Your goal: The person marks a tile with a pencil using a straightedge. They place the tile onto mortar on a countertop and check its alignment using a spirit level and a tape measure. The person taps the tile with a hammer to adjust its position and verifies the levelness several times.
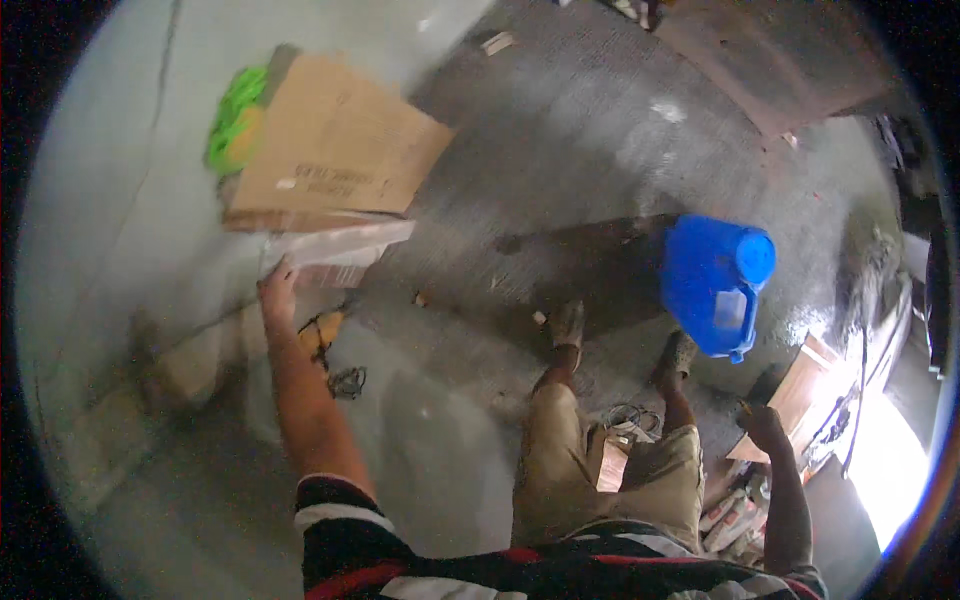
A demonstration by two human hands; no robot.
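On the left, my left hand (278, 280) reaches out with its fingers closed on the near corner of a pale, flat box-like piece (345, 242). Right behind that piece stands a large brown cardboard box (335, 140). A reddish-brown striped box side (332, 275) shows below the pale piece. My right hand (766, 430) is low on the right, closed in a fist. A small, thin yellowish thing (744, 406) sticks out of it, too small to name for certain.
A blue jerrycan (710, 285) stands just beyond my feet. A bright green bag (236, 118) lies behind the cardboard box. Dark cable (347, 381) lies near my left forearm. A leaning board (790, 395) is beside my right hand. A brown sheet (775, 60) lies far right.
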